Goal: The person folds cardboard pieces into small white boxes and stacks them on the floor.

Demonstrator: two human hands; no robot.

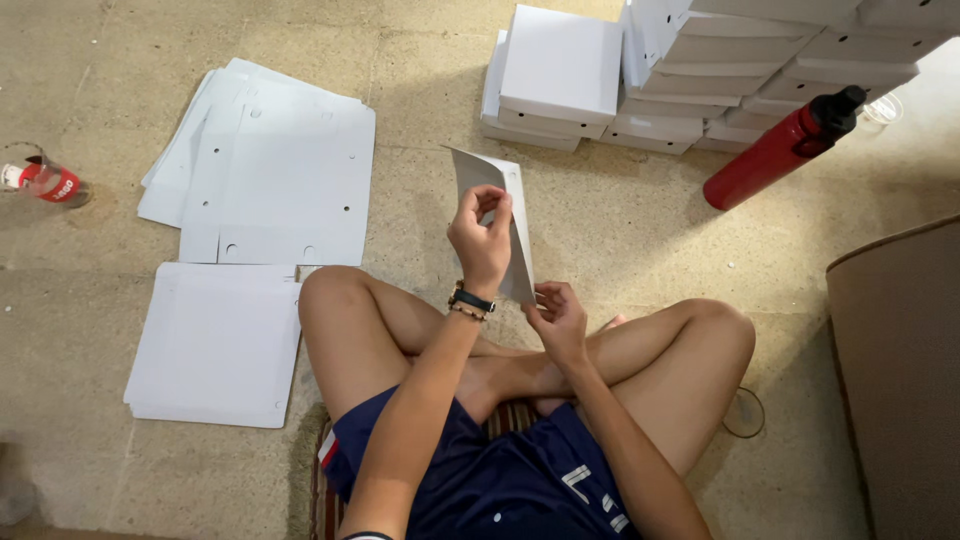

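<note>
Person sat cross-legged on stone floor (620,240); white card sheet (497,215) held upright above knees, off floor
Left hand (481,238) pinched sheet's upper part, fingers curled shut on it
Right hand (558,318) gripped lower corner, fingers closed round edge
Sheet looked light, thin, stiff enough to stand, likely creased easily; best held at edges, as here
Flat blanks (265,170) lay toward floor's left side, folded boxes (560,75) stacked at far edge, red bottle (778,150) beside them
</note>
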